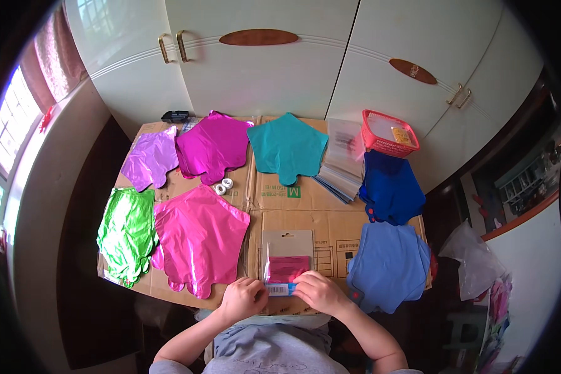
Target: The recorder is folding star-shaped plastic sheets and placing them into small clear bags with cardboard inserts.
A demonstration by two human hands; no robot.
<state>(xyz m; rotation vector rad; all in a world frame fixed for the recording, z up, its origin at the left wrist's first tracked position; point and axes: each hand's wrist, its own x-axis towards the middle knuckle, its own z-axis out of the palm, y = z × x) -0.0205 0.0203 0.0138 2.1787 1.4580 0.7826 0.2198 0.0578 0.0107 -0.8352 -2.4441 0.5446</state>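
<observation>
Head view | left hand (243,298) and right hand (315,292): grip of each clamped on clear packet (285,269) holding folded pink balloon, pinched at its near edge, flat on cardboard surface (293,196) | foil balloons sorted by colour around: pink stack (199,240), green stack (128,234), blue stack (389,265) | red basket (389,134) far right.

A clear packet (285,265) with a folded pink balloon inside is held at its lower edge by the left hand (243,299) and right hand (318,292). Flattened cardboard (293,206) is covered with foil balloons: pink (199,240), green (128,234), teal (287,146), blue (389,265).
</observation>
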